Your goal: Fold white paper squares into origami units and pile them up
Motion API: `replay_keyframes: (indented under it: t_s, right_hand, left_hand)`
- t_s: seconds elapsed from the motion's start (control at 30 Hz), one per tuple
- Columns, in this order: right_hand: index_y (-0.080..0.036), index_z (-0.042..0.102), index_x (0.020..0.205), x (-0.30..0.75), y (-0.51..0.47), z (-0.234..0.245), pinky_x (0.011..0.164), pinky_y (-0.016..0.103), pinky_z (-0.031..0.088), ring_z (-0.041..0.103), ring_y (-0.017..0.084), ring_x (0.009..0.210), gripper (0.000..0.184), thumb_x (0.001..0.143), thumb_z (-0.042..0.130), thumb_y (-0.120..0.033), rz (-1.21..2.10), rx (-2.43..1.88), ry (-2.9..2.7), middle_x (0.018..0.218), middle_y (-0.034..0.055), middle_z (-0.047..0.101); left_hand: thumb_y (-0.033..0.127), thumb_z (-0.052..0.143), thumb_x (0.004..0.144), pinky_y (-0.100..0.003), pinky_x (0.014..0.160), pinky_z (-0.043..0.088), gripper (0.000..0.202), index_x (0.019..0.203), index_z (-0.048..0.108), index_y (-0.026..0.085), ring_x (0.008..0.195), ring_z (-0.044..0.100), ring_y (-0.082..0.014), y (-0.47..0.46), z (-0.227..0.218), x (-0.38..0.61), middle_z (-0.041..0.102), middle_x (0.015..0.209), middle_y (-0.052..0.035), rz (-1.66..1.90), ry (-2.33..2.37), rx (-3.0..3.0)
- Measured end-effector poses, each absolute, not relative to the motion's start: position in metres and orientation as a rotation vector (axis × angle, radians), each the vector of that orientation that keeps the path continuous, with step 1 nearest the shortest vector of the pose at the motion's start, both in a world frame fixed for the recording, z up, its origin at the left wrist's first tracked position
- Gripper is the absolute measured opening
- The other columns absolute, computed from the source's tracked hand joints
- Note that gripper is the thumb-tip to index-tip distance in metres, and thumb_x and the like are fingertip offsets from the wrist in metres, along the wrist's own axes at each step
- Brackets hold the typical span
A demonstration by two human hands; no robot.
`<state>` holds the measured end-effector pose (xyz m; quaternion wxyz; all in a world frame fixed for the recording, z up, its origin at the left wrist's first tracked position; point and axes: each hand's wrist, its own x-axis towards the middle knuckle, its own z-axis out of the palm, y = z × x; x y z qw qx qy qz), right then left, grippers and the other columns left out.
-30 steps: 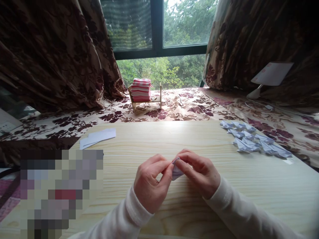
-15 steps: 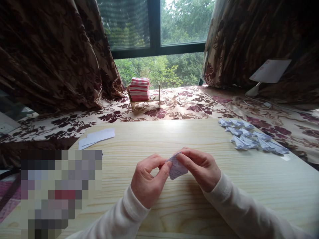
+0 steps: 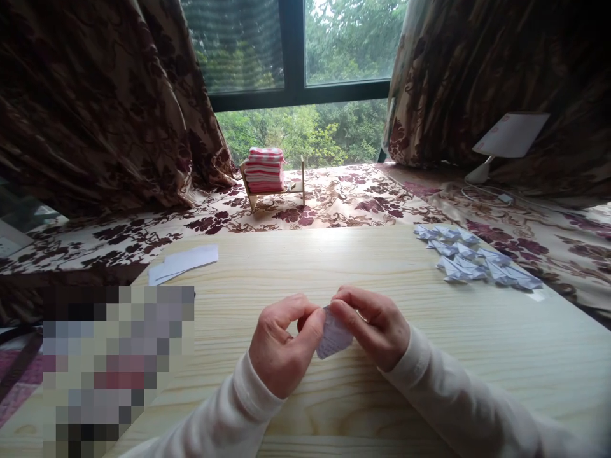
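Between my two hands is a small piece of folded paper (image 3: pixel 335 336), whitish with lines of writing on it. My left hand (image 3: pixel 286 340) pinches its upper left edge between thumb and fingers. On the other side, my right hand (image 3: pixel 375 323) grips the upper right edge, its fingertips close to those of the left. The paper's lower part hangs free above the wooden table (image 3: pixel 305 407). The fingers cover its top edge, so the folds there are hidden.
Several folded white paper pieces (image 3: pixel 470 257) lie grouped at the table's back right. Flat paper strips (image 3: pixel 188 261) rest at the back left, above a pixelated patch. Behind the table stand a small rack with pink-striped folded cloth (image 3: pixel 265 170) and a white lamp (image 3: pixel 510 135).
My right hand has shifted left and its fingers have drawn closer to my left hand. The folded paper has moved slightly down and left. The whole view has shifted a little.
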<state>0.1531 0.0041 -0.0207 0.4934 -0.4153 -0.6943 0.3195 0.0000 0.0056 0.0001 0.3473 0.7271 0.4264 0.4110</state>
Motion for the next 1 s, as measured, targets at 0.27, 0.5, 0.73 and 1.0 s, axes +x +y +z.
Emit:
replay_keyframes:
  t_s: [0.27, 0.5, 0.73, 1.0]
  right_hand:
    - [-0.017, 0.047, 0.057, 0.151, 0.014, -0.027, 0.046, 0.023, 0.037, 0.042, 0.010, 0.048, 0.051, 0.084, 0.038, -0.059, 1.185, -1.103, -1.499, 0.050, -0.0023, 0.044]
    - [-0.016, 0.055, 0.066, 0.147, 0.011, -0.028, 0.047, 0.021, 0.040, 0.046, 0.009, 0.050, 0.032, 0.079, 0.057, -0.045, 1.156, -0.906, -1.503, 0.055, -0.0027, 0.051]
    - [-0.017, 0.049, 0.060, 0.147, 0.009, -0.028, 0.046, 0.020, 0.036, 0.041, 0.008, 0.047, 0.035, 0.087, 0.046, -0.039, 0.997, -0.987, -1.529, 0.051, -0.0036, 0.046]
    - [-0.018, 0.050, 0.061, 0.145, 0.005, -0.029, 0.047, 0.019, 0.037, 0.044, 0.008, 0.048, 0.035, 0.092, 0.040, -0.031, 0.778, -0.976, -1.595, 0.052, -0.0031, 0.048]
  left_hand:
    - [0.028, 0.055, 0.077, -0.023, 0.055, 0.042, 0.024, 0.059, 0.063, 0.015, 0.057, 0.050, -0.0129, 0.012, -0.012, 0.003, 0.057, 0.057, -0.0008, 1.238, 1.194, 1.647]
    - [0.027, 0.058, 0.076, -0.021, 0.054, 0.044, 0.021, 0.062, 0.065, 0.015, 0.055, 0.054, -0.0113, 0.014, -0.012, 0.004, 0.062, 0.057, 0.0007, 1.252, 1.164, 1.528]
    - [0.027, 0.058, 0.078, -0.020, 0.056, 0.044, 0.018, 0.068, 0.065, 0.014, 0.057, 0.054, -0.0108, 0.014, -0.016, 0.005, 0.062, 0.060, 0.0008, 1.234, 1.111, 1.537]
    - [0.033, 0.054, 0.081, -0.019, 0.050, 0.037, 0.026, 0.064, 0.058, 0.014, 0.053, 0.044, -0.0084, 0.009, -0.014, 0.012, 0.050, 0.054, 0.0033, 1.130, 1.043, 1.495]
